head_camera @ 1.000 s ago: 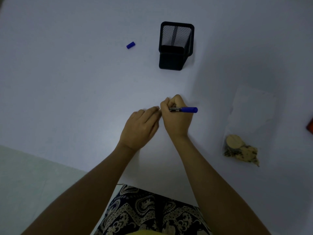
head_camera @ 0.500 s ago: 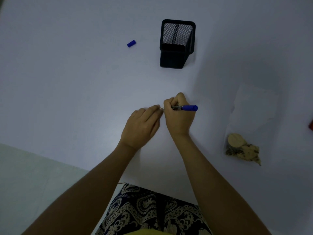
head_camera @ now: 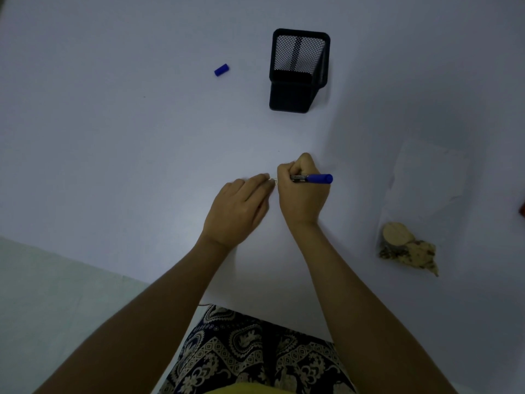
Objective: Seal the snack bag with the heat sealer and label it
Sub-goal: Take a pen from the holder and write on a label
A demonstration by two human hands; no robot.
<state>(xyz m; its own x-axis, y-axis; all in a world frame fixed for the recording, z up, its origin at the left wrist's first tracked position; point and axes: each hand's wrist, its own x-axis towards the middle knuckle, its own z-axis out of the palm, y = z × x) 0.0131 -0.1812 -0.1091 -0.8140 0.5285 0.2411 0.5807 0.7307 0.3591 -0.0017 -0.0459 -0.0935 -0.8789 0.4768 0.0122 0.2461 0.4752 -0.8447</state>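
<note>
While both hands (head_camera: 272, 200) meet, the snack bag (head_camera: 409, 223) lies well right.

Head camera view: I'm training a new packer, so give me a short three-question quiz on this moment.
1. True or false: the blue pen cap lies left of the black mesh holder.
2. Which hand holds the pen? A) left B) right C) neither
3. Fill in: the snack bag lies to the person's ____ side, touched by no hand.

Key
1. True.
2. B: the right hand is closed around it, while the left hand rests flat beside it on the table.
3. Right.
</note>
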